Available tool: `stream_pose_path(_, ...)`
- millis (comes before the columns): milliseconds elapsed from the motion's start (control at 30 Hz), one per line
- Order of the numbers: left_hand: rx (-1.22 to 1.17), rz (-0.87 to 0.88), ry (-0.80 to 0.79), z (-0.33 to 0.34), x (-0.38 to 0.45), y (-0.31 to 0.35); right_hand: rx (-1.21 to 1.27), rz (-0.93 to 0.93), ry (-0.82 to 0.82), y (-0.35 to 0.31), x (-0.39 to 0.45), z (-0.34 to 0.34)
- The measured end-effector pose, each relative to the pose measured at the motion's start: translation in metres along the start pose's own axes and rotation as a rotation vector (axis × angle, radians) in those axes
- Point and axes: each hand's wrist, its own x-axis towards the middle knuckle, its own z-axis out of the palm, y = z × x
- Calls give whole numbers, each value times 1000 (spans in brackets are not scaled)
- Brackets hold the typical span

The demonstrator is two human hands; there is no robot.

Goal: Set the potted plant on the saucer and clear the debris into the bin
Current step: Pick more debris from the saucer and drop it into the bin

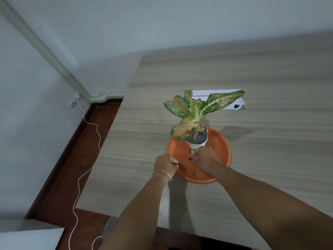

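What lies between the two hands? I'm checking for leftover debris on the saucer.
In the head view, only bare orange saucer separates the left hand and right hand; each pinches a dark scrap.

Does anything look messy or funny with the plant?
Yes. Some leaves are yellow-brown and droopy, not green. Dark bits of debris lie on the orange saucer, which should be clean. The left hand and right hand each pinch a bit. The pot stands off-centre, near the saucer's far edge.

Table (270, 69) lies open around the saucer (223, 141); plant (194, 109) leaves overhang its far side.
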Motion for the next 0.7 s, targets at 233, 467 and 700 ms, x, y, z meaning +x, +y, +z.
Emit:
stream_pose_path(233,-62,-122,148,-68,-41,-79,-35,-134,-65,-78,-15,54)
stream_pose_path(467,-111,-326,294,-144,-115,-195,-111,-353,-209,-184,-40,140)
stream_pose_path(700,-207,-550,435,-191,-184,-297,-156,-572,-360,-274,-84,238)
